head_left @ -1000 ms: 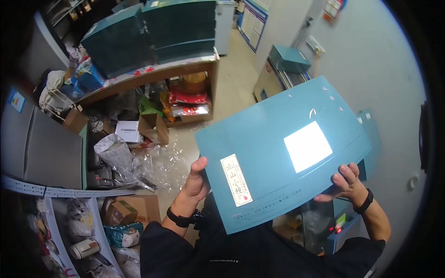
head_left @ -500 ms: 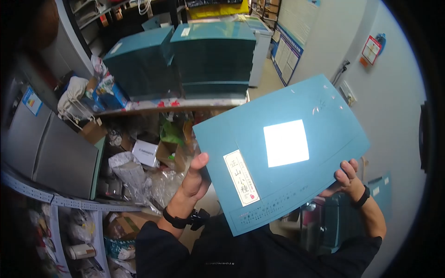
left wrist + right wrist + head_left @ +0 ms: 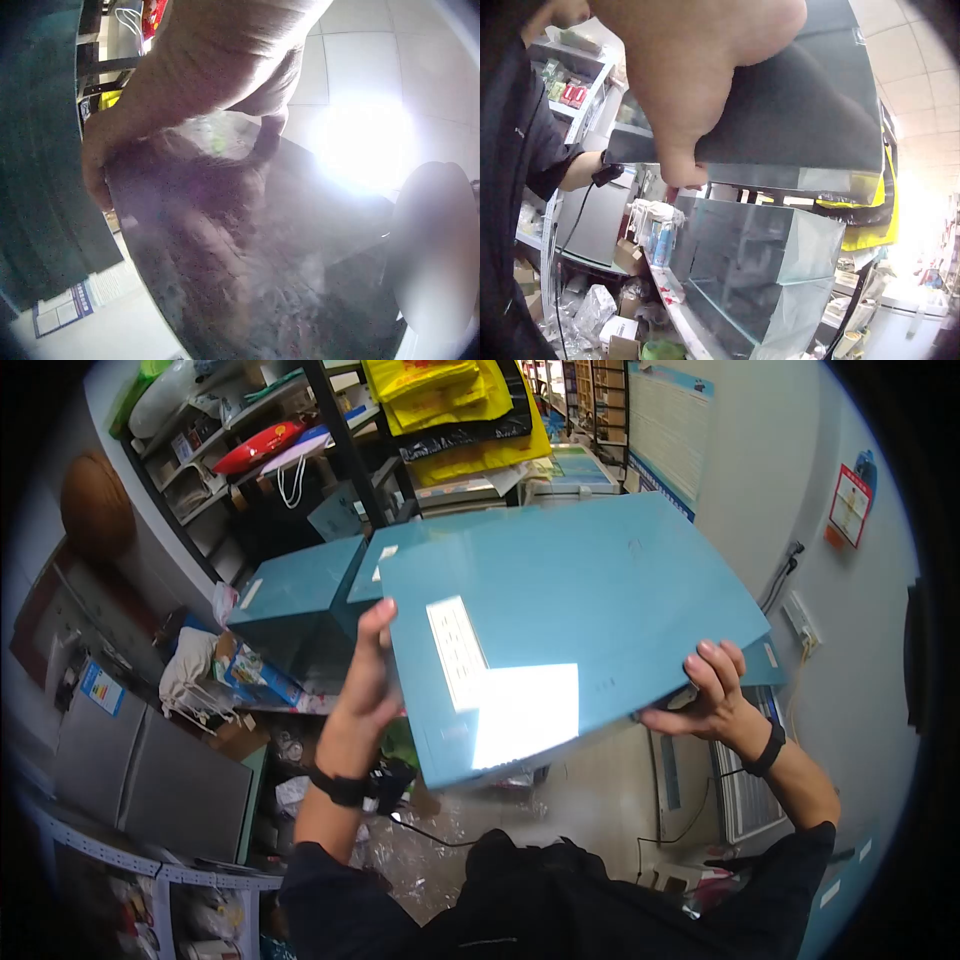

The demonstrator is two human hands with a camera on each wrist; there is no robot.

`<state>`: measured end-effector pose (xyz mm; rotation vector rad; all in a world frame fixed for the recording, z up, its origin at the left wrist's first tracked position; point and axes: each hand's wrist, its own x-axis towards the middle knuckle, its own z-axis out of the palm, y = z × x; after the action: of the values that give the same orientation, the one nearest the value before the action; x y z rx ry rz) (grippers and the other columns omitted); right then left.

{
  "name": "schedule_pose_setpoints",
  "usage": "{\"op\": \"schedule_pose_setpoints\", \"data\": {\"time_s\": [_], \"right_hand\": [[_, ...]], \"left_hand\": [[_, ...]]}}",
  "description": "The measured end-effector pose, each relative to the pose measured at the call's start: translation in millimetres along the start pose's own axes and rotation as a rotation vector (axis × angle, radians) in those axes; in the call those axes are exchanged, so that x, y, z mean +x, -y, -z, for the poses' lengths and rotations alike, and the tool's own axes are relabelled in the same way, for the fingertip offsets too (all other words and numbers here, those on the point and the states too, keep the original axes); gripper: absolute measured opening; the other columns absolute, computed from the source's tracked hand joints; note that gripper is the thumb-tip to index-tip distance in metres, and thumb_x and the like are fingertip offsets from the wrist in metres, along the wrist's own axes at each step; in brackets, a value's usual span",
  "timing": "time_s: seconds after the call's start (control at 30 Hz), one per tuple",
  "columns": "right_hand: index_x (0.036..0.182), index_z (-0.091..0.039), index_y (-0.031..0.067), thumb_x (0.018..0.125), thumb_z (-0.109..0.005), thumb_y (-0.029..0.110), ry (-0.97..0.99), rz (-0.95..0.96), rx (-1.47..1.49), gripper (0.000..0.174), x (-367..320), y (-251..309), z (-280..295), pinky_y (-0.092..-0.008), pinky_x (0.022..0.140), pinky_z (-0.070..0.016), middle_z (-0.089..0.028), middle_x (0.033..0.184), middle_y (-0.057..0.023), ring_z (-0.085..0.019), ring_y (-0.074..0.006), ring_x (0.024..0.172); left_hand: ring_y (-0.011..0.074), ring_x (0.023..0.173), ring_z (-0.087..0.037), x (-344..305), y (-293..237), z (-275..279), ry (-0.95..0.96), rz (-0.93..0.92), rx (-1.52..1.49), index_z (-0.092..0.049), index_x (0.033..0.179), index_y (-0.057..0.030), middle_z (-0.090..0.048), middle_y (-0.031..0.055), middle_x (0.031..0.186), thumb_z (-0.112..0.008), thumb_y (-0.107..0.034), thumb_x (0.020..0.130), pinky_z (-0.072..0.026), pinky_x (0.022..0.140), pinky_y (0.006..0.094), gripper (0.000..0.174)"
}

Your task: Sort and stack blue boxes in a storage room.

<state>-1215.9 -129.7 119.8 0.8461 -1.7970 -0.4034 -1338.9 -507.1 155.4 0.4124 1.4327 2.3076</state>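
Observation:
Both hands hold a large flat teal tea box point(image 3: 560, 580), tilted, with a pale vertical label near its left end and a bright glare patch on its cover. My left hand point(image 3: 368, 675) grips its left end, thumb up at the edge. At the near right edge, my right hand point(image 3: 715, 695) has its fingers curled over the side and the thumb lower down. From the right wrist view, the right hand point(image 3: 679, 90) overlaps the box's dark underside. Beyond it, stacks of similar teal boxes point(image 3: 300, 585) stand on a counter, partly hidden by the held box.
A grey fridge point(image 3: 185, 785) and a shelf unit point(image 3: 150, 875) stand at left. Yellow bags point(image 3: 460, 410) hang at the back. Clear plastic wrap point(image 3: 410, 865) litters the floor. On the right wall are a socket point(image 3: 800, 620) and cables.
The held box has moved up and away from the body, and now overlaps the stacked boxes. The head view has tilted up, showing the yellow bags and back shelves. Both hands keep their grip.

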Motion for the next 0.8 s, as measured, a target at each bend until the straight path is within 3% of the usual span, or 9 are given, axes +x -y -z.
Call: {"op": "schedule_pose_setpoints", "data": {"time_s": [0.17, 0.2, 0.3, 0.4, 0.5, 0.63, 0.67, 0.77, 0.8], "right_hand": [[0.121, -0.056, 0.0425, 0.067, -0.076, 0.025, -0.068, -0.147, 0.054, 0.060, 54.6, -19.9, -82.0, -0.0479, 0.104, -0.0299, -0.038, 0.135, -0.0135, -0.038, -0.0340, 0.124], [0.121, -0.056, 0.0406, 0.062, -0.074, 0.021, -0.010, -0.165, 0.111, 0.065, 63.9, -23.1, -90.4, -0.0491, 0.105, -0.0292, -0.036, 0.136, -0.0149, -0.035, -0.0354, 0.126], [0.123, -0.056, 0.0383, 0.035, -0.083, 0.026, 0.046, -0.206, 0.210, 0.093, 90.0, -26.4, -125.0, -0.0501, 0.106, -0.0281, -0.032, 0.139, -0.0156, -0.031, -0.0362, 0.129], [0.125, -0.054, 0.0381, 0.026, -0.084, 0.029, 0.067, -0.206, 0.173, 0.104, 109.2, -19.7, -149.7, -0.0502, 0.107, -0.0271, -0.031, 0.141, -0.0160, -0.031, -0.0363, 0.129], [0.127, -0.053, 0.0386, 0.026, -0.084, 0.029, 0.078, -0.202, 0.135, 0.106, 125.2, -14.7, -156.8, -0.0497, 0.107, -0.0261, -0.031, 0.142, -0.0164, -0.032, -0.0360, 0.129], [0.128, -0.052, 0.0398, 0.051, -0.079, 0.023, 0.163, -0.085, 0.045, 0.083, 141.5, -10.9, -164.1, -0.0461, 0.106, -0.0295, -0.032, 0.142, -0.0137, -0.033, -0.0321, 0.129], [0.128, -0.051, 0.0402, 0.060, -0.072, 0.019, 0.166, -0.084, 0.032, 0.074, 141.6, -7.2, -167.4, -0.0452, 0.107, -0.0304, -0.033, 0.142, -0.0122, -0.034, -0.0310, 0.129], [0.129, -0.050, 0.0407, 0.061, -0.072, 0.019, 0.195, -0.129, 0.060, 0.075, 147.4, -0.7, -168.4, -0.0454, 0.109, -0.0289, -0.033, 0.143, -0.0122, -0.034, -0.0311, 0.129], [0.130, -0.049, 0.0417, 0.057, -0.077, 0.023, 0.212, -0.141, 0.048, 0.081, 147.5, 1.9, -170.2, -0.0457, 0.111, -0.0266, -0.031, 0.145, -0.0117, -0.032, -0.0306, 0.131]], "left_hand": [[0.0223, 0.102, -0.061, 91.5, -69.0, 25.8, 0.027, 0.048, 0.112, -0.054, 0.122, 0.0010, -0.061, 0.0115, 0.112, -0.056, -0.063, 0.082, -0.0519, 0.085, 0.0367, 0.075], [0.0220, 0.101, -0.061, 105.8, -77.4, 34.0, 0.045, 0.046, 0.136, -0.054, 0.123, 0.0009, -0.061, 0.0119, 0.113, -0.056, -0.064, 0.081, -0.0522, 0.084, 0.0365, 0.077], [0.0217, 0.098, -0.062, 146.4, -94.1, 67.8, 0.068, 0.032, 0.178, -0.054, 0.124, 0.0007, -0.061, 0.0129, 0.116, -0.055, -0.066, 0.080, -0.0527, 0.083, 0.0359, 0.080], [0.0217, 0.095, -0.064, 174.9, -98.9, 90.5, 0.045, 0.011, 0.168, -0.054, 0.125, -0.0012, -0.062, 0.0127, 0.114, -0.051, -0.065, 0.083, -0.0530, 0.083, 0.0343, 0.076], [0.0211, 0.096, -0.063, 188.0, -105.1, 99.9, 0.079, 0.006, 0.196, -0.055, 0.125, -0.0037, -0.062, 0.0118, 0.114, -0.048, -0.063, 0.085, -0.0529, 0.083, 0.0343, 0.072], [0.0160, 0.101, -0.062, 183.1, -110.7, 121.1, 0.166, 0.019, 0.218, -0.052, 0.129, -0.0026, -0.060, 0.0086, 0.121, -0.040, -0.042, 0.099, -0.0511, 0.085, 0.0283, 0.051], [0.0169, 0.114, -0.055, 173.8, -112.8, 125.3, 0.192, -0.034, 0.290, -0.044, 0.136, -0.0011, -0.054, 0.0095, 0.130, -0.036, -0.040, 0.101, -0.0440, 0.097, 0.0301, 0.053], [0.0188, 0.125, -0.047, 155.2, -102.2, 144.6, 0.197, -0.222, 0.365, -0.037, 0.140, 0.0024, -0.048, 0.0112, 0.137, -0.033, -0.039, 0.102, -0.0336, 0.106, 0.0302, 0.057], [0.0203, 0.131, -0.040, 142.2, -92.7, 149.2, 0.072, -0.291, 0.406, -0.033, 0.142, 0.0035, -0.040, 0.0126, 0.144, -0.032, -0.039, 0.102, -0.0283, 0.110, 0.0315, 0.058]]}}
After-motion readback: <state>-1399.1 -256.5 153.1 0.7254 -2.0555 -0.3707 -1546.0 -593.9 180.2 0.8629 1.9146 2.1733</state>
